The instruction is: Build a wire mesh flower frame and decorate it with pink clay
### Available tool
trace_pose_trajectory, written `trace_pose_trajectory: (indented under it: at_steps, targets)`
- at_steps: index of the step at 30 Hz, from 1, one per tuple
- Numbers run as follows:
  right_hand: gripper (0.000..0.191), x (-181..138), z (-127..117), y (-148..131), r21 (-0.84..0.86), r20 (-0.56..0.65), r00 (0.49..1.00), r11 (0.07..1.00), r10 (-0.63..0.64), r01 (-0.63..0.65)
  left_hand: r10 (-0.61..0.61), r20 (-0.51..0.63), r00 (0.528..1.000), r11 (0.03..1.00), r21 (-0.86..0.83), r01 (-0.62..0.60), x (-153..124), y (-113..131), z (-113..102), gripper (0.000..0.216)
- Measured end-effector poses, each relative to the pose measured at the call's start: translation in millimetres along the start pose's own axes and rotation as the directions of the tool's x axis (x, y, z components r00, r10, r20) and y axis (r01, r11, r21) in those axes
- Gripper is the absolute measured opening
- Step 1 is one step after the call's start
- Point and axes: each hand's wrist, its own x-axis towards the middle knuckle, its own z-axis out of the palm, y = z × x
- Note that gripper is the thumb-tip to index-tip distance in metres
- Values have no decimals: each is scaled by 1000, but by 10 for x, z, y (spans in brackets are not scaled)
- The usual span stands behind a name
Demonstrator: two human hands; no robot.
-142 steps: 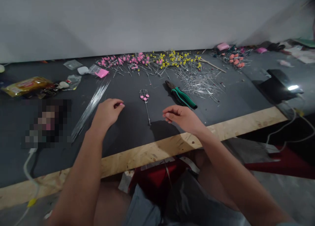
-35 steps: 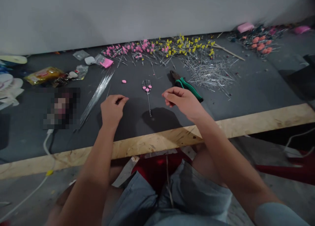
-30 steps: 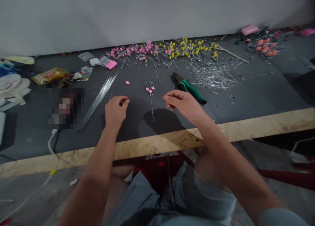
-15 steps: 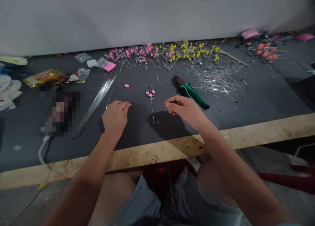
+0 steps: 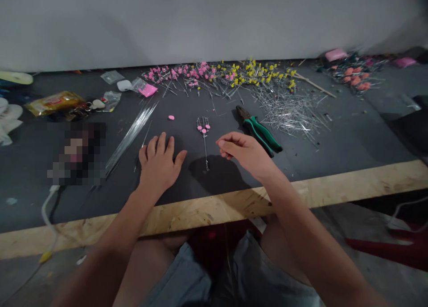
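Observation:
My left hand (image 5: 159,163) lies flat on the dark table top (image 5: 334,133), fingers stretched out and holding nothing. Just to its right stands a thin wire stem with small pink beads (image 5: 203,129) at its top. My right hand (image 5: 245,152) hovers beside that stem with fingers curled in; whatever is in them is too small to name. A single pink bead (image 5: 171,117) lies beyond my left hand. Green-handled pliers (image 5: 259,131) rest past my right hand.
A bundle of long wires (image 5: 132,131) lies left of my hand. Piles of pink-headed pins (image 5: 180,75), yellow-headed pins (image 5: 254,71) and bare metal pins (image 5: 290,111) line the back. A wooden edge (image 5: 217,209) borders the table. Wrappers and a cable sit left.
My left hand has gone from a curled pinch to lying flat with fingers spread. A pink bead now lies on the table beyond it. My right hand has barely shifted.

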Motion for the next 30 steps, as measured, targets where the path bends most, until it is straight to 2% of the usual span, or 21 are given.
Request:
trace_pose_trajectory:
  at_steps: [4,12,20,27,30]
  targets:
    - [19,2,14,-13,-23,30,1000,1000,-8,9,-6,-7,1000,1000,-17,6,134,14,28,61]
    - [20,-29,7,-35,-61,53,998,998,-14,18,13,62,998,1000,-19,-12,-164,70,-23,71]
    - [21,5,18,-31,-70,76,996,996,-42,47,-12,55,998,999,-47,14,121,27,15,72]
    - [22,19,-11,-17,-69,71,996,996,-50,55,-42,109,993,999,11,41,-126,-13,-14,76]
    - [22,10,0,-41,-85,73,997,995,-38,44,-49,118,992,999,21,47,-123,-69,-13,75]
